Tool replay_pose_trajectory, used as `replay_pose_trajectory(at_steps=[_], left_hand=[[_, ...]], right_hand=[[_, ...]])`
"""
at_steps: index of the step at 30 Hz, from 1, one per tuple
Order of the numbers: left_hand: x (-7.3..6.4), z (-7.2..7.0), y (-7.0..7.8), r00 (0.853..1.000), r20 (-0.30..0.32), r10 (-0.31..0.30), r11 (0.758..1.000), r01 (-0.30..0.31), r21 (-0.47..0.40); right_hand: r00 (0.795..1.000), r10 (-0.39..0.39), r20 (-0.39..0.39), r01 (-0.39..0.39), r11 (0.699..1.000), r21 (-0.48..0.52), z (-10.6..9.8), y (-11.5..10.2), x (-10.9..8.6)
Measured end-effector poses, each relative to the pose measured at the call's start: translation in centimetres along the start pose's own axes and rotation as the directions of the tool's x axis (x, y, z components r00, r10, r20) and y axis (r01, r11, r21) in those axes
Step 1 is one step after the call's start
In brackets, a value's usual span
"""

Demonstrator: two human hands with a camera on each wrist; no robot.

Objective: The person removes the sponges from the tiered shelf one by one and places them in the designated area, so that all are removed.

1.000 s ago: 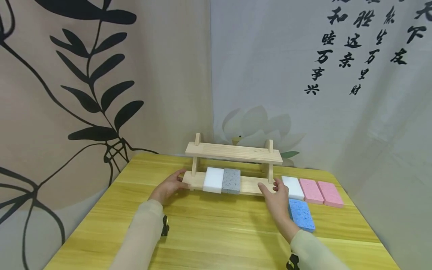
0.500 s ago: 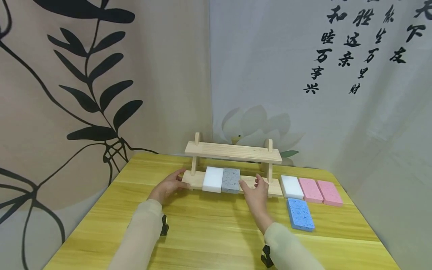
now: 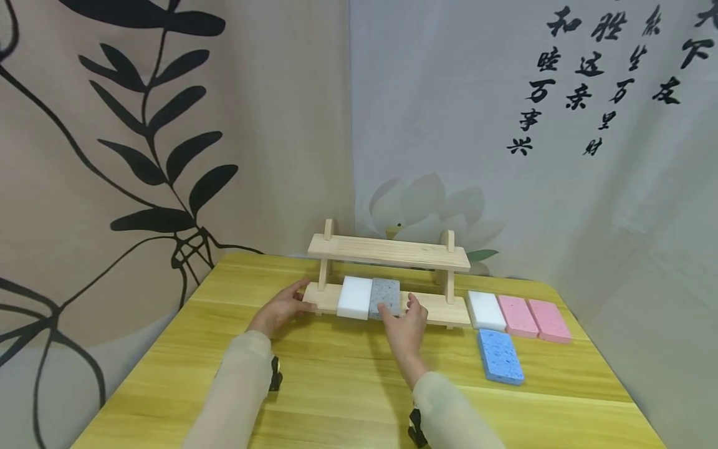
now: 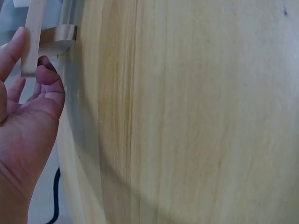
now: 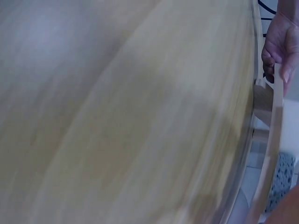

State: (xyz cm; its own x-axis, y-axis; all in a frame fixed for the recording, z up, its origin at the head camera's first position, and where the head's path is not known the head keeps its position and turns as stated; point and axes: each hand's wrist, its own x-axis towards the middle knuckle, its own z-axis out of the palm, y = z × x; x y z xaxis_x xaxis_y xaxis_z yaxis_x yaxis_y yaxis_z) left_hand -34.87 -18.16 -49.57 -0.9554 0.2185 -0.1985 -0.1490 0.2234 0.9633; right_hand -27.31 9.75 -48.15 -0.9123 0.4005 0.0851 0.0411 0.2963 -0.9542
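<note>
A two-tier wooden shelf (image 3: pixel 387 251) stands at the back of the table. My left hand (image 3: pixel 282 308) grips the left end of its lower board (image 3: pixel 434 308), thumb in front and fingers behind; the left wrist view shows the board's end (image 4: pixel 30 58) between thumb and fingers. On that board a white sponge (image 3: pixel 354 298) and a grey speckled sponge (image 3: pixel 385 293) lie side by side. My right hand (image 3: pixel 405 327) is at the grey sponge, its thumb over the front part and its fingers loosely bent beside the right edge. Most of this hand is outside the right wrist view.
Right of the shelf, a second white sponge (image 3: pixel 486 310) and two pink sponges (image 3: pixel 533 319) lie in a row on the table (image 3: pixel 336 380). A blue sponge (image 3: pixel 500 357) lies in front of them. Printed cloth (image 3: pixel 426 112) hangs behind the table.
My right hand has moved left from the lower board's right end to the grey sponge. My left hand keeps its hold, and the shelf and sponges stay where they were.
</note>
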Motion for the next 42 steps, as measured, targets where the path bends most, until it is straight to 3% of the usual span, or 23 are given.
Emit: replay_pose_trajectory(at_steps=[12, 30, 42], left_hand=[[0.6, 0.4, 0.0, 1.0, 0.005, 0.013, 0.999, -0.014, 0.047], [0.6, 0.2, -0.2, 1.0, 0.002, 0.012, 1.0, -0.012, 0.029], [0.5, 0.0, -0.2, 1.0, -0.008, 0.009, 0.999, -0.009, 0.034]], right_hand=[[0.998, -0.017, -0.058, 0.013, 0.998, -0.06, 1.5, 0.7, -0.5], [0.993, -0.023, -0.12, 0.015, 0.997, -0.074, 1.1, 1.3, 0.0], [0.994, -0.075, -0.084, 0.053, 0.971, -0.233, 1.7, 1.2, -0.2]])
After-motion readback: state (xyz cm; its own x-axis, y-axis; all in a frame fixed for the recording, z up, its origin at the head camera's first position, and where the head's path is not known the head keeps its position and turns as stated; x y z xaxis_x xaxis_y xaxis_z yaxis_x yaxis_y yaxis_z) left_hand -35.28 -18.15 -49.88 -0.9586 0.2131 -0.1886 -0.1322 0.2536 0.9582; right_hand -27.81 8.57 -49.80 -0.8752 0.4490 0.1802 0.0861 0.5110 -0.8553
